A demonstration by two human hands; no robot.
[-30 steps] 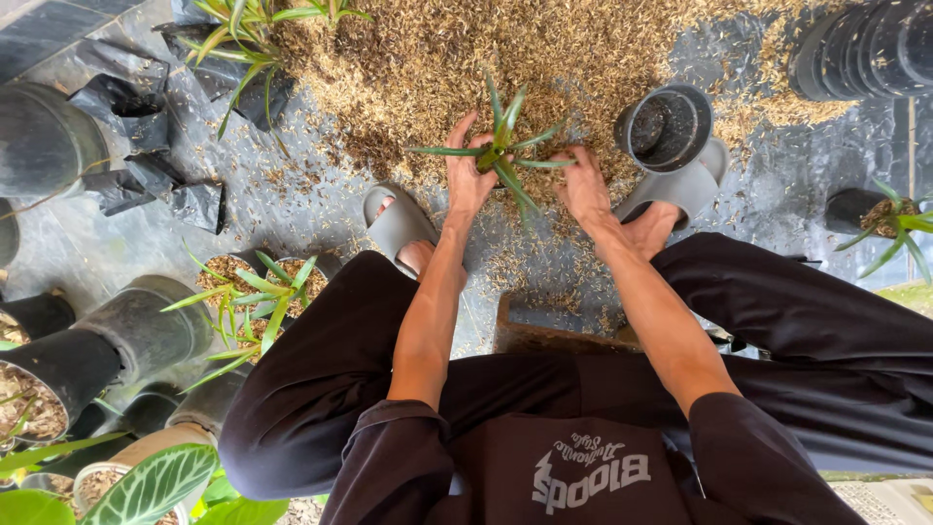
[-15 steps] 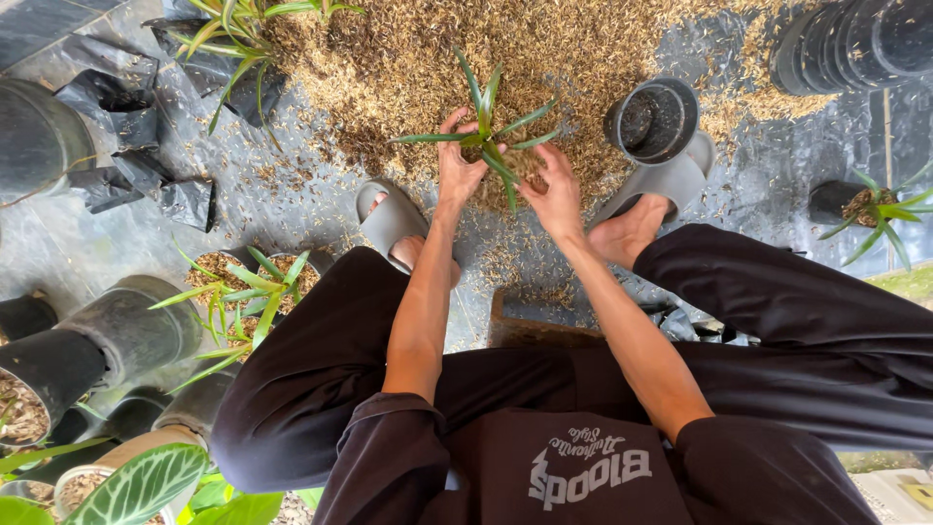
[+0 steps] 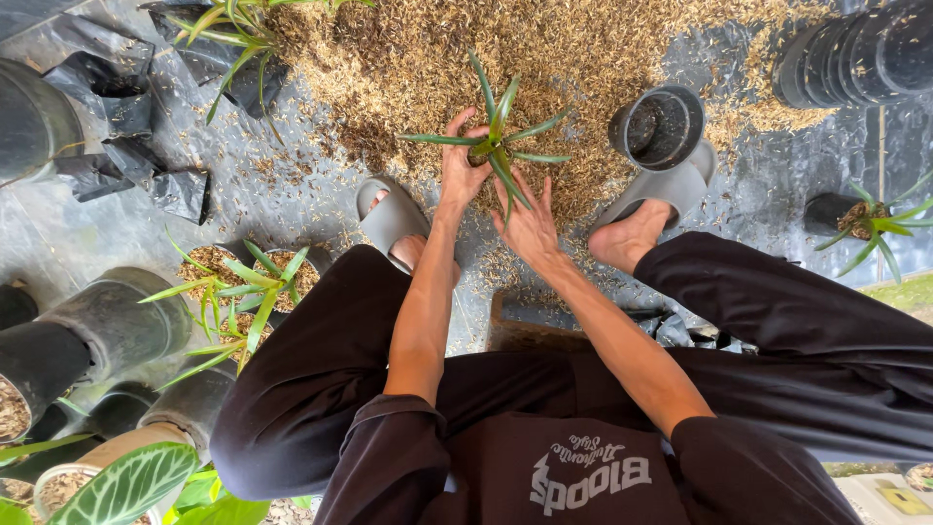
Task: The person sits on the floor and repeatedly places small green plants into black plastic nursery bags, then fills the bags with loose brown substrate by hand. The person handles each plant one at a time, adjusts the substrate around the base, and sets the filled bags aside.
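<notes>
- A small plant (image 3: pixel 494 148) with narrow, pointed green leaves sits upright at the near edge of a wide heap of tan husks (image 3: pixel 408 68), between your two feet and a little beyond them.
- Your left hand (image 3: pixel 461 160) is at the plant's left side, its grip curled around the base; the leaves hide whether the fingers truly press on it.
- Your right hand (image 3: pixel 528 222) lies just beneath the plant, grip spread wide and palm down, its fingertips among the lowest leaves.
- An empty black pot (image 3: pixel 657 126) stands to the right of the plant, just beyond your right foot in its grey sandal (image 3: pixel 649 192).
- Your other grey sandal (image 3: pixel 391 216) rests left of the plant.
- The ground is covered by dark plastic sheeting (image 3: pixel 253 185).
- A second potted plant (image 3: pixel 255 280) with similar leaves stands to your left, near your knee.
- Crumpled black grow bags (image 3: pixel 126 136) lie farther left.
- A stack of black pots (image 3: pixel 860 53) fills the far right corner.
</notes>
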